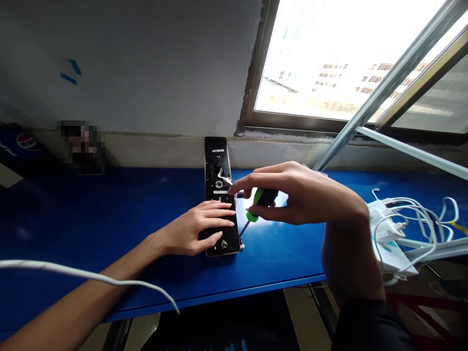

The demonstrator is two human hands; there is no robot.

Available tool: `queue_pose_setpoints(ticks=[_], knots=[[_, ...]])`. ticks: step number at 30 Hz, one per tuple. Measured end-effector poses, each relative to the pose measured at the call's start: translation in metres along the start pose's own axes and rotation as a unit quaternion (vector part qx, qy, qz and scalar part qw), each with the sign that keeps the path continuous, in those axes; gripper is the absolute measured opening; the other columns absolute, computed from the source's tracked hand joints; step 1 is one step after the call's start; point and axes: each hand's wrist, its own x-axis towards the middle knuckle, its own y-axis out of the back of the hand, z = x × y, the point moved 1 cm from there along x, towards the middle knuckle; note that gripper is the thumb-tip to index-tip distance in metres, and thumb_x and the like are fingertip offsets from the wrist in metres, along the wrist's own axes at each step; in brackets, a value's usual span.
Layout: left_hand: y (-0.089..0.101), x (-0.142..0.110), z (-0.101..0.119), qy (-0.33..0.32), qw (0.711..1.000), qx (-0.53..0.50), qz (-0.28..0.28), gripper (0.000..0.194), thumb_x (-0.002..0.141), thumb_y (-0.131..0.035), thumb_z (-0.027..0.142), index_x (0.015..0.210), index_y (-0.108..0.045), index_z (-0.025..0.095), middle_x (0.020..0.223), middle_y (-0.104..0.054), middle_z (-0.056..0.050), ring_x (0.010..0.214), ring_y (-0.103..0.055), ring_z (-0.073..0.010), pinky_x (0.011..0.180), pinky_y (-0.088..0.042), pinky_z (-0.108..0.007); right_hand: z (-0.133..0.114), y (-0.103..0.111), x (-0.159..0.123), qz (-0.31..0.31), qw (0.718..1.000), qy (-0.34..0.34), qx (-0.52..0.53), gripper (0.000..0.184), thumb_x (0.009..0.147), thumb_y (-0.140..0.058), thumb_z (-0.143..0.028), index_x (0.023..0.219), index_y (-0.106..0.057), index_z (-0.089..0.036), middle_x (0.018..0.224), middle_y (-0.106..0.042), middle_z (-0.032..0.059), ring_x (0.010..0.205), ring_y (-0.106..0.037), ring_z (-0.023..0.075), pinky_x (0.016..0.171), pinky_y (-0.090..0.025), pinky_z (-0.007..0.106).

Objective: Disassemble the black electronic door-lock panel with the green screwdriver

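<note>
A long black panel, which looks like the back of a door lock, lies on the blue table with its screw holes and small fittings facing up. Across its lower half rests my left hand, open, fingers spread and pressing flat on it. My right hand is closed around the green-and-black handle of a screwdriver. The shaft slants down to the panel's lower right edge; whether the tip sits in a screw I cannot tell. A short white cable sticks up from the panel's upper half.
White cables and a charger lie on a white box at the right of the blue table. A metal bar slants before the window. A loose white cable crosses above my left forearm. A Pepsi-marked item stands far left.
</note>
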Motion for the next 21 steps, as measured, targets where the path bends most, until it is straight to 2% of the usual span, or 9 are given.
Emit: queue_pose_setpoints(ticks=[7,14,17,21], knots=[[-0.0029,0.0011,-0.0012,-0.009,1.0,0.007,0.012,0.044,0.101,-0.053,0.019,0.143,-0.061,0.028,0.149,-0.061,-0.005,0.149,-0.044,-0.028,0.126,-0.034,-0.052,-0.0003,0.004,-0.0036,0.036,0.999,0.018,0.028,0.036,0.094,-0.063,-0.017,0.13,-0.066,-0.016,0.108,-0.077,0.0046,0.086,-0.07,0.0102,0.073,-0.053,0.021],[-0.0034,0.0024,-0.0001,-0.011,1.0,0.011,0.024,0.042,0.102,-0.054,0.019,0.142,-0.062,0.027,0.146,-0.064,-0.005,0.147,-0.047,-0.0278,0.125,-0.037,-0.052,-0.0025,-0.0006,-0.0008,0.014,0.999,0.026,0.03,0.036,0.092,-0.063,-0.015,0.127,-0.066,-0.014,0.097,-0.076,0.0009,0.078,-0.067,0.0077,0.07,-0.051,0.018],[-0.003,0.0023,0.0003,-0.01,1.0,0.011,0.026,0.041,0.101,-0.055,0.02,0.141,-0.063,0.027,0.146,-0.064,-0.005,0.147,-0.047,-0.0275,0.125,-0.036,-0.051,-0.0031,-0.0022,0.0001,0.01,0.999,0.033,0.021,0.035,0.092,-0.065,-0.018,0.127,-0.066,-0.014,0.097,-0.076,0.0006,0.078,-0.067,0.0075,0.072,-0.051,0.018],[-0.0035,0.002,-0.0004,-0.008,1.0,0.016,0.022,0.041,0.102,-0.055,0.019,0.141,-0.063,0.027,0.147,-0.063,-0.004,0.148,-0.046,-0.0269,0.125,-0.037,-0.05,-0.0041,0.0008,-0.0022,0.014,0.999,0.021,0.025,0.037,0.091,-0.062,-0.012,0.128,-0.066,-0.015,0.098,-0.076,0.0015,0.079,-0.067,0.0083,0.071,-0.051,0.019]])
